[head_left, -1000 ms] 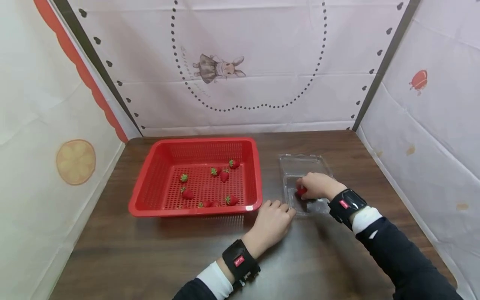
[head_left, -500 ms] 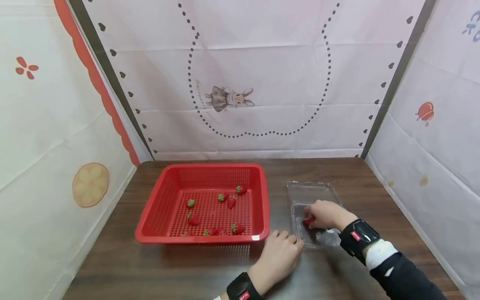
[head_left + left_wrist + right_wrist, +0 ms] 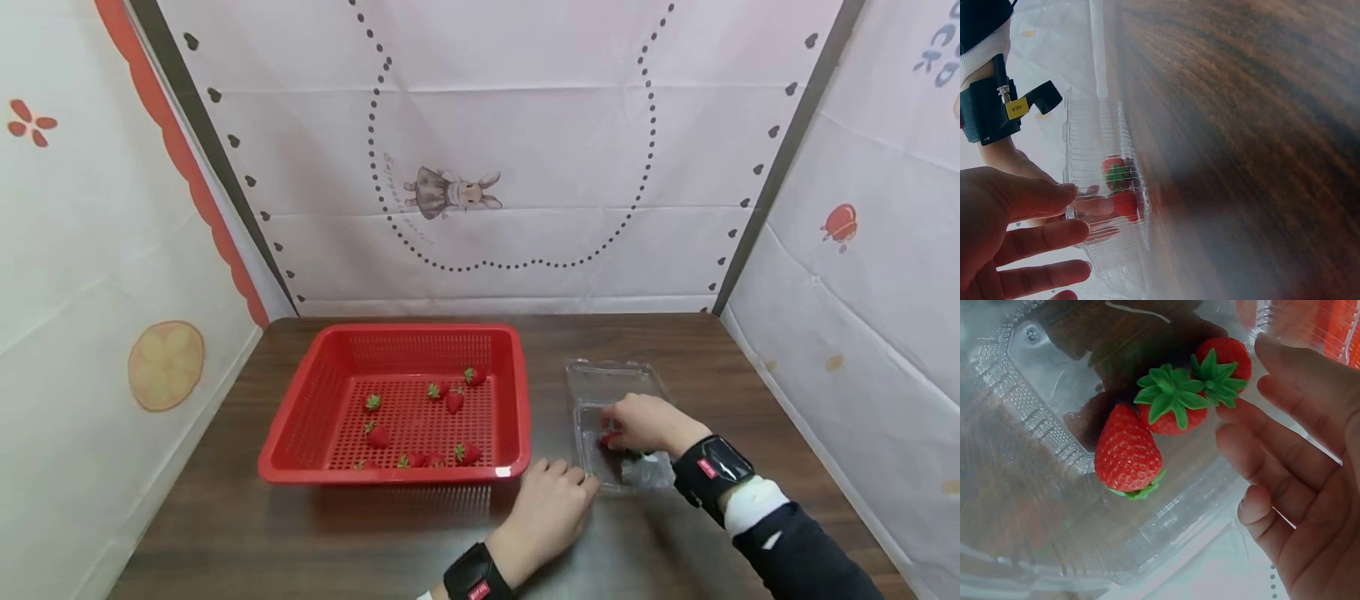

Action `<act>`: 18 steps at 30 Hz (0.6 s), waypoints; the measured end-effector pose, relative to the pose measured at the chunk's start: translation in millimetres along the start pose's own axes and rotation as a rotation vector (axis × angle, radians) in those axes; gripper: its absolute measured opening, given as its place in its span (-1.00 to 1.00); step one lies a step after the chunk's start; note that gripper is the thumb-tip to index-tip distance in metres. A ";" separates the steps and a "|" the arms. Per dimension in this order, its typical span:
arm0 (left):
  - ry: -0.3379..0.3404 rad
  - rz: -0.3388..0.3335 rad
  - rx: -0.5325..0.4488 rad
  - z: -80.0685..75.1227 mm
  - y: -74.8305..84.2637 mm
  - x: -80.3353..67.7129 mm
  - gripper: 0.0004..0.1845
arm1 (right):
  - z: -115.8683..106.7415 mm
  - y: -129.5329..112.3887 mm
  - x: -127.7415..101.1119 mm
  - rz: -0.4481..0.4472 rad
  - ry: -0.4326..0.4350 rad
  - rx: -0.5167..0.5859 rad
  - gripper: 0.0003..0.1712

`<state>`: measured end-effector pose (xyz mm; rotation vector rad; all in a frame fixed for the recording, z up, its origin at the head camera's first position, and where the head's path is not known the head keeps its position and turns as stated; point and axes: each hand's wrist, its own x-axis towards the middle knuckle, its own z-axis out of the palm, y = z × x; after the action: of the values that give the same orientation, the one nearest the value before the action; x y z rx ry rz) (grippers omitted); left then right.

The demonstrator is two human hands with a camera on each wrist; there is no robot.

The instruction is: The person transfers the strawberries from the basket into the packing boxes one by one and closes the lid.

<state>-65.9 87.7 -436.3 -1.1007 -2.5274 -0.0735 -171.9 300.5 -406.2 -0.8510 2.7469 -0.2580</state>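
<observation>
In the head view, a clear plastic box (image 3: 580, 446) stands on the table right of a red basket (image 3: 330, 475). My left hand (image 3: 551, 504) touches its near left corner; the left wrist view shows the thumb (image 3: 1054, 194) and spread fingers right at the rim. My right hand (image 3: 648, 423) reaches into the box. Three strawberries lie inside: one points its tip up (image 3: 1125, 450), and two show green leaves, one in the middle (image 3: 1169, 406) and one at the far side (image 3: 1229, 353). The right fingertips (image 3: 1229, 431) lie loosely around the far one, relaxed.
Several strawberries (image 3: 377, 435) are scattered in the red basket. The box's lid half (image 3: 607, 383) lies open toward the back. Printed cloth walls (image 3: 525, 167) enclose the wooden table (image 3: 360, 533) at the back and on both sides.
The head view has tilted up, so the table appears lower. Both hands stay at the box; the strawberry at the right fingertips shows less than half a second ago.
</observation>
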 end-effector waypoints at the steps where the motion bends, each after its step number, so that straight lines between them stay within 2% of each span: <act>1: 0.021 -0.001 0.015 0.4 -1.1 0.1 -0.86 | -2.3 -0.2 1.5 -0.004 0.004 0.000 -0.81; 4: 0.046 0.000 0.026 0.6 -2.8 0.3 -0.87 | -6.5 -0.9 2.9 0.005 -0.002 0.014 -0.80; 9: 0.033 -0.009 0.025 -1.6 -2.6 1.3 -0.86 | -11.0 -1.4 3.4 0.021 -0.004 0.020 -0.77; 18: 0.045 -0.020 0.053 -7.2 2.0 -0.8 -0.87 | -21.8 -5.7 4.9 -0.066 0.065 0.001 -0.80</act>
<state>-61.7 87.1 -430.1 -1.0417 -2.4859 -0.0363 -179.1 295.1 -385.0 -0.9510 2.7810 -0.3052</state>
